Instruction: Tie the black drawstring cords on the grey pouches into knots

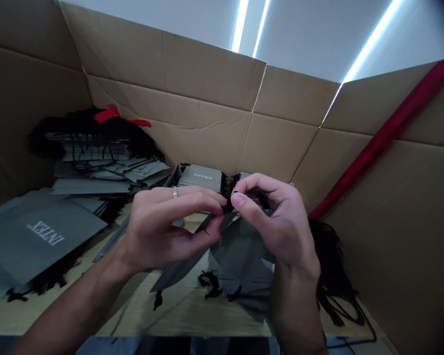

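Observation:
In the middle, my left hand (166, 224) pinches the upper edge of a flat grey bag (187, 266) between thumb and fingers; a knotted black cord end hangs at its lower corner. My right hand (277, 217) meets it at the fingertips, with thumb and forefinger closed on a short bit of black cord (229, 197). The rest of that cord is hidden behind the fingers. Under both hands, more grey bags (240, 261) with knotted black cords lie on the table. Just beyond stands a stack of grey bags (202, 175) lettered INTEX.
At the left, a large grey INTEX bag (48, 236) tops a pile. Behind it rises a taller stack (96, 148) under black cords and a red strip (107, 114). Black cords (329, 261) hang at the right. Cardboard walls (170, 93) enclose the table (140, 310); a dark red band (385, 138) slants across the right one.

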